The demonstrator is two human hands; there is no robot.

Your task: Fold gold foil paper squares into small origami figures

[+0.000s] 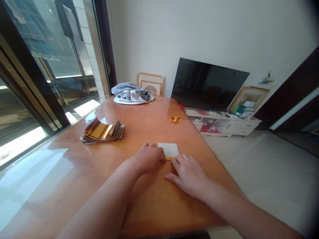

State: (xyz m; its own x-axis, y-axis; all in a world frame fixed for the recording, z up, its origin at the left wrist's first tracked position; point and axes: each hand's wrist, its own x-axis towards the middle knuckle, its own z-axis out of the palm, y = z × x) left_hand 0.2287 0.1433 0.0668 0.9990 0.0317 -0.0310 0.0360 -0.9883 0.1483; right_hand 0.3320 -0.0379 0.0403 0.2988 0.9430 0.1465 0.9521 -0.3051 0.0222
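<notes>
A small sheet of foil paper (168,149) lies white side up on the wooden table (144,205), with a narrow gold strip folded along its near edge. My left hand (151,158) is closed, its curled fingers pressing the paper's near left corner. At the near right corner, fingertips of my right hand (190,174) rest on the folded strip. That hand is open, with its thumb held apart on the tabletop. Beyond the paper sits a folded gold foil piece (175,119). To the left lies a curled stack of gold foil sheets (102,131).
Grey cloth (133,93) is heaped at the table's far end. A large television (208,84) and a low white cabinet (224,123) stand against the wall beyond the table's right edge. Glass sliding doors (47,76) run along the left.
</notes>
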